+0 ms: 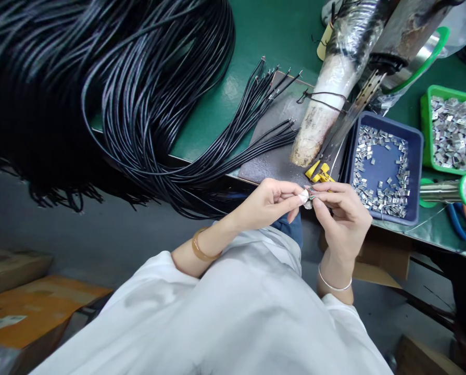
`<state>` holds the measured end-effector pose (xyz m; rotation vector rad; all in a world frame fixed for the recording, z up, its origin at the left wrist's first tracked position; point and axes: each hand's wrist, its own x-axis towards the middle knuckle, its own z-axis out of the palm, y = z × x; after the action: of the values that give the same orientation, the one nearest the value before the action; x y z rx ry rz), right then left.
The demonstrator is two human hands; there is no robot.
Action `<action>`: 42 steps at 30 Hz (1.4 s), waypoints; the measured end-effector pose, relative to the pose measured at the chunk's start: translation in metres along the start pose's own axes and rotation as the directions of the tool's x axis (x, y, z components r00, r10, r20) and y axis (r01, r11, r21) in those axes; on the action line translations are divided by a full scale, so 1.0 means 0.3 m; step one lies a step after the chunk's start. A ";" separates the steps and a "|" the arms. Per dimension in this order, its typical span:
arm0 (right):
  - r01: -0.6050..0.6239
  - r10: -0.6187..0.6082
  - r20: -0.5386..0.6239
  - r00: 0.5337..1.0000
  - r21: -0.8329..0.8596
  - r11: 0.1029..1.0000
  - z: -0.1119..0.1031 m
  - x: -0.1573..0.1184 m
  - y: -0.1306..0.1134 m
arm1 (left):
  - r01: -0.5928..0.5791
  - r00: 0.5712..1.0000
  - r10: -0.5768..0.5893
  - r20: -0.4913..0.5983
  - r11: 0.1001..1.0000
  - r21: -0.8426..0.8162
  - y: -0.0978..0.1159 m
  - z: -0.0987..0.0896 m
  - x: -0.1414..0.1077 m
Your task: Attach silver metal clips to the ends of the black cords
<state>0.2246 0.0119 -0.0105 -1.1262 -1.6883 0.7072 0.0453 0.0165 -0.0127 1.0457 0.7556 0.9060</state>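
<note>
My left hand [281,200] and my right hand [340,211] meet at the table's front edge, fingertips almost touching. Both are closed in a pinch. White wrapping covers a fingertip where they meet. Between my right thumb and fingers is a small shiny metal piece [311,197]. What the left fingers grip is mostly hidden by the fingers themselves. Just behind my hands lies a yellow part [320,172], below a soldering fixture with a thin wire. A large bundle of black cables [170,174] runs from the left, its stripped ends lying on a dark board [272,156].
Right of my hands stands a blue tray [414,172] of small metal shells. Beyond it are a green bin [426,122] of similar shells, a solder wire spool [439,191] and pliers [457,221]. A white wrapped tube [320,112] leans over the board. Cardboard boxes [41,307] sit lower left.
</note>
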 end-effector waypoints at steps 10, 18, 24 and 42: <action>-0.143 0.092 0.193 0.977 0.267 0.953 -0.023 0.002 0.050 | -0.179 0.980 0.194 -0.042 0.956 0.233 -0.013 0.004 -0.006; 0.017 -0.020 -0.038 0.999 -0.067 0.998 -0.004 -0.009 -0.002 | -0.226 0.934 0.315 -0.171 0.889 0.399 -0.034 0.010 -0.010; 0.104 -0.114 -0.045 0.993 -0.177 0.979 0.004 -0.001 -0.012 | -0.362 0.830 0.554 -0.067 0.625 0.692 -0.073 0.024 -0.011; 0.212 -0.246 -0.250 0.936 -0.157 0.965 0.032 -0.003 -0.009 | -0.044 0.969 0.006 -0.249 0.988 -0.147 -0.024 0.021 0.006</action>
<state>0.2149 0.0105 -0.0122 -1.0384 -1.6141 0.2876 0.0534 0.0141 -0.0176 0.8178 0.8672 1.1124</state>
